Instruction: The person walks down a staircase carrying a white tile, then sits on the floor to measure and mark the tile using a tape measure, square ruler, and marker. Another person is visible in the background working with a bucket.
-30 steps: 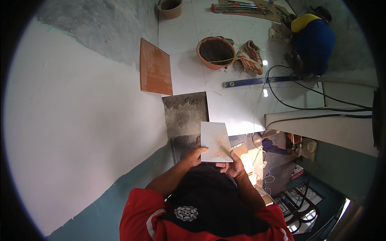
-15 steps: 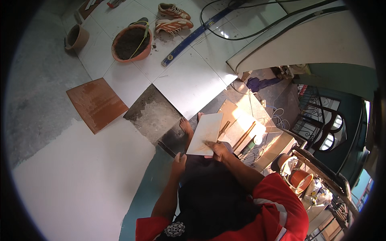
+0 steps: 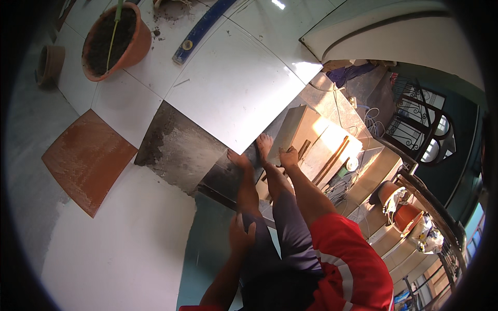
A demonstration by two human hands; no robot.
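Observation:
My right hand is closed beside a pale, flat-sided slab on the lit step; whatever its fingers hold, if anything, is hidden. Over my left thigh, my left hand has its thumb apart from the fingers and holds nothing visible. Ahead of my bare feet is a square gap in the floor tiling, with rough grey cement showing. Large white tiles border it on the far side. A reddish-brown tile, streaked with pale residue, lies at its left corner.
A terracotta-coloured bucket of dark mix and a blue level stand at the far side. A smaller pot is farther left. Wooden strips, a green power tool and cables lie right. Buckets stand near the railing.
The white tile is no longer in my right hand, which has reached forward to the step. My left hand has drawn back to my thigh. The view has shifted, bringing both legs into sight.

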